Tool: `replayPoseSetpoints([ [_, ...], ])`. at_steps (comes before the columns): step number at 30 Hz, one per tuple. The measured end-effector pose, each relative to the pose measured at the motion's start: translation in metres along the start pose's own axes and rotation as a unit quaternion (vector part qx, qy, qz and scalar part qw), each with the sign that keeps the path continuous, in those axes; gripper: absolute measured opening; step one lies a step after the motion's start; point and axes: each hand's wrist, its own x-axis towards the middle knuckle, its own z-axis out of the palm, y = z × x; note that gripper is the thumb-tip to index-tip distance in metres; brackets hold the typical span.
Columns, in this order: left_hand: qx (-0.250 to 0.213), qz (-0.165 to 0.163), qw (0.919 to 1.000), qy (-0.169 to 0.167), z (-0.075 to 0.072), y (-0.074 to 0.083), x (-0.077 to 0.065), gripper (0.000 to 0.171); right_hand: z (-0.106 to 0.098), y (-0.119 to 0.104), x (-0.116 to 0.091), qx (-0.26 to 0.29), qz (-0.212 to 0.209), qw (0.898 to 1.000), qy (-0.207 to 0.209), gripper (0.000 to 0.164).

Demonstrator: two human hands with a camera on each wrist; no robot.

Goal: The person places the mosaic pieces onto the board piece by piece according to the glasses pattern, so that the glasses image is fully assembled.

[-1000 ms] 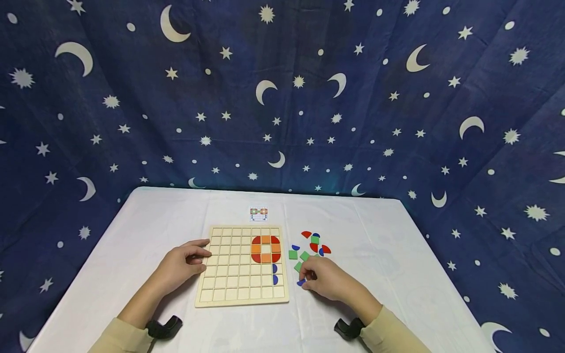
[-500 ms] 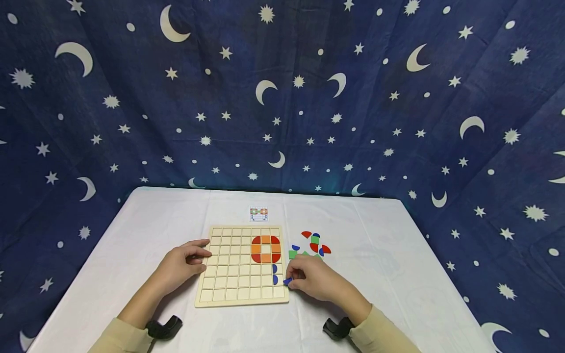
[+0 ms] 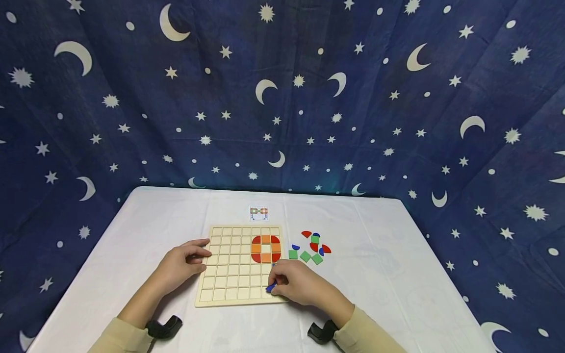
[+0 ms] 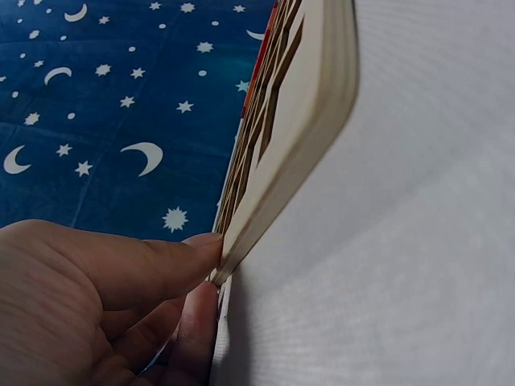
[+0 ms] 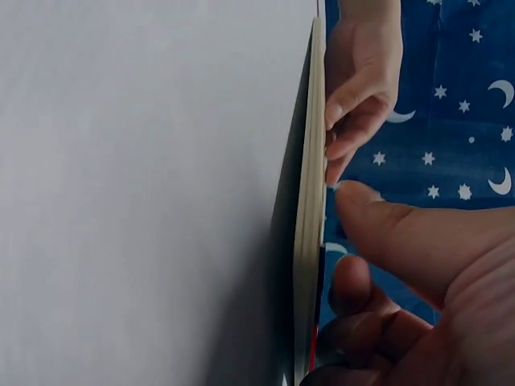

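A wooden grid board (image 3: 229, 283) lies on the white table. Over its lower right cells, my right hand (image 3: 300, 282) pinches a blue half-circle piece (image 3: 270, 288) between thumb and fingers. That piece does not show clearly in the right wrist view, where the thumb (image 5: 402, 233) is near the board's edge. At the board's left edge my left hand (image 3: 178, 264) rests with its fingertips touching the rim; the left wrist view has the thumb (image 4: 153, 261) against it. Red quarter-circles (image 3: 275, 257) and orange squares (image 3: 266, 257) form a ring in the board. My right hand mostly covers the blue pieces below it.
Right of the board lie loose pieces: green squares (image 3: 317, 259), red quarter-circles (image 3: 306, 234) and blue half-circles (image 3: 295, 247). A small pattern card (image 3: 259, 214) is behind the board. A dark blue curtain (image 3: 300, 122) with moons and stars hangs behind the table (image 3: 375, 245).
My right hand has carried the blue half-circle leftward from beside the loose pieces to above the board's lower right. My left hand has stayed at the left edge.
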Motion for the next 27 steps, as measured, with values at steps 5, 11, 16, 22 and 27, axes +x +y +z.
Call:
replayPoseSetpoints([
  [5, -0.002, 0.001, 1.0, -0.001, 0.0002, -0.0007, -0.0005, 0.03, 0.004, -0.004, 0.0011, -0.001, -0.013, 1.0, -0.011, 0.016],
  [11, -0.007, 0.002, 1.0, -0.002, -0.0002, -0.0015, -0.0001, 0.03, 0.0071, -0.0036, 0.0038, -0.005, -0.013, 1.0, -0.011, 0.016],
  [16, -0.005, 0.005, 1.0, 0.0, 0.0004, -0.0016, 0.0004, 0.03, 0.009, -0.0025, 0.0041, -0.009, -0.021, 1.0, -0.009, 0.015],
  [22, -0.005, 0.013, 0.9999, 0.003, 0.0011, -0.0026, 0.0012, 0.03, 0.0089, -0.0016, 0.003, -0.002, -0.016, 1.0, 0.0, 0.014],
  [27, -0.004, 0.012, 0.9999, 0.003, 0.001, -0.0037, 0.0011, 0.03, 0.0088, -0.0006, 0.0033, 0.009, -0.006, 1.0, 0.001, 0.014],
])
